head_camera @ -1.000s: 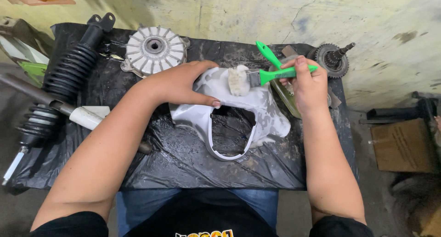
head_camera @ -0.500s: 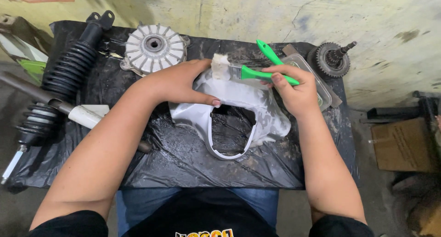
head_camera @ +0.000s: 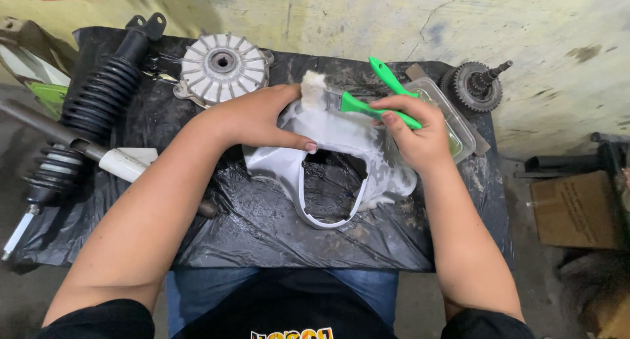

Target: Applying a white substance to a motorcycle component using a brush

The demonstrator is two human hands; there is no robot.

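Observation:
My left hand presses flat on a white plastic cover that lies on a table draped in black plastic sheet. My right hand grips the green handle of a paintbrush. Its pale bristles touch the cover's far edge, just past my left fingers. The cover has a loop-shaped opening on its near side and dirty smears on its right part.
A finned round metal hub lies at the back. A clear tray of yellowish liquid and a second green handle sit behind my right hand. A gear on a shaft is far right, black shock absorbers left, a cardboard box on the floor.
The brush has swept leftward across the cover's far edge, from near the tray toward my left hand. My left hand has stayed in place.

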